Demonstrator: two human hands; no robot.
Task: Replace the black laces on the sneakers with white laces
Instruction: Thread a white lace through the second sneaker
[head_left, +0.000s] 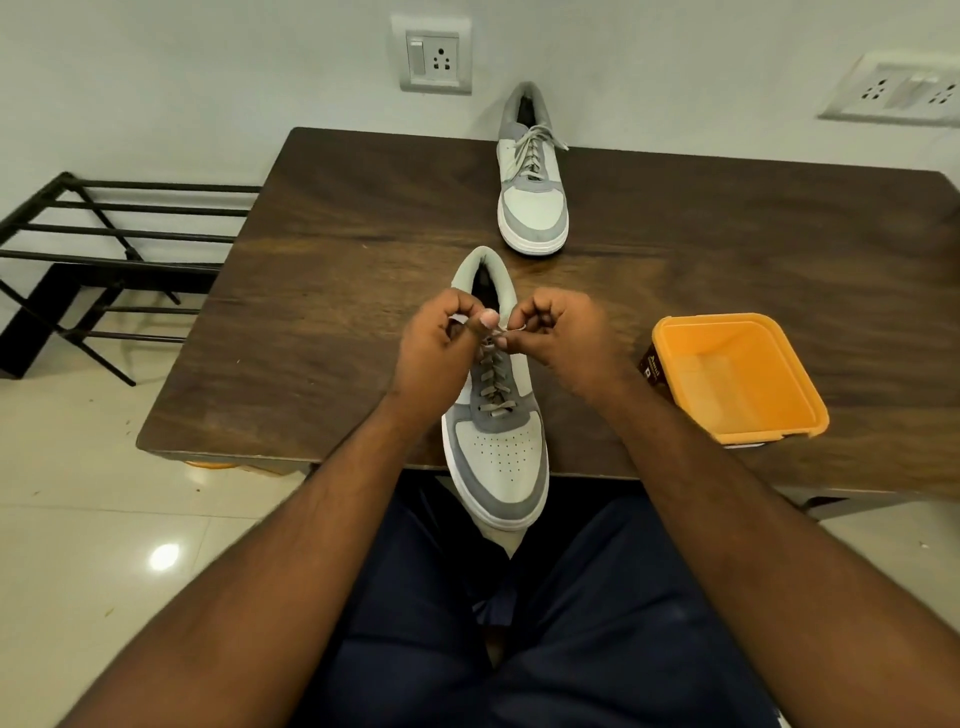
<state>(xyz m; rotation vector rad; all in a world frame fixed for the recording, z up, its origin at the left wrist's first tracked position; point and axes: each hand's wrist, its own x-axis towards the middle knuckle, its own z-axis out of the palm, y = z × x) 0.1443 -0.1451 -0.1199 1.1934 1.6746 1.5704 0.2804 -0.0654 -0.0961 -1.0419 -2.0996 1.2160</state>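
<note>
A grey and white sneaker (501, 457) lies on the dark wooden table (322, 291), its toe hanging over the near edge. A pale lace (493, 387) crisscrosses its eyelets. My left hand (441, 353) and my right hand (558, 340) meet above the top eyelets, each pinching an end of that lace. A short stretch of lace runs taut between the fingertips. A second grey and white sneaker (532, 176) stands at the table's far edge, heel toward the wall, laced with a white lace tied in a bow.
An open orange plastic box (748, 379) sits on the table to the right of my right forearm. A black metal rack (104, 249) stands on the tiled floor to the left. The wall behind carries socket plates (434, 57).
</note>
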